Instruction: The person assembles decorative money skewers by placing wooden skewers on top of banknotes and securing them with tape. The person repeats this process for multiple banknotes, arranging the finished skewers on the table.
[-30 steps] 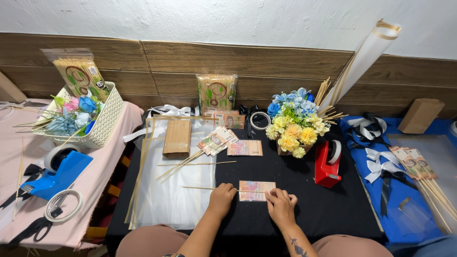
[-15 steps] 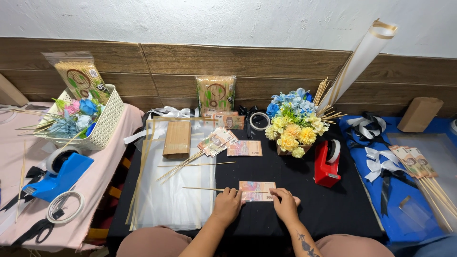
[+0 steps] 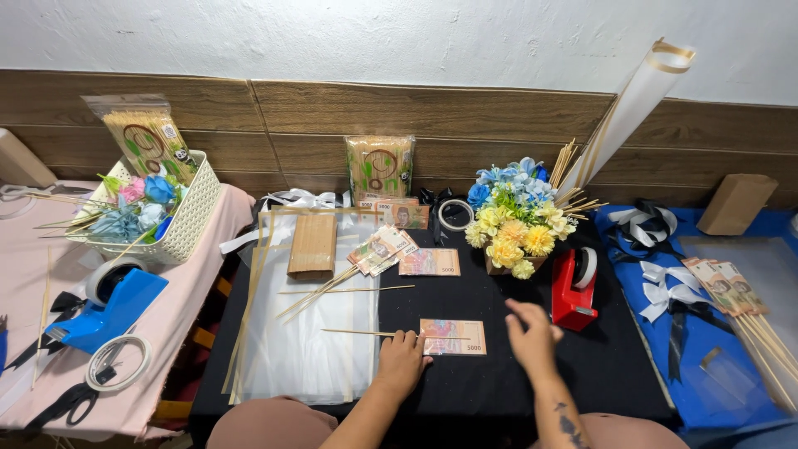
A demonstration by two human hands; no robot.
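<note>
Against the wall, a rectangular yellow-green skewer packet [image 3: 381, 169] stands upright.

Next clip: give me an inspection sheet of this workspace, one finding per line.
Surface: black table, pink cloth to its left, blue cloth to its right.
Job's things: banknote flat on the table, thin stick lying across it.
Clutter: clear sheets, flower bouquet, red tape dispenser, blue tape dispenser, basket, scissors.
Hands: left hand pressing the banknote's left edge; right hand open, just right of it.
Cables: nothing seen.
Surroundings: wood-panelled wall.
</note>
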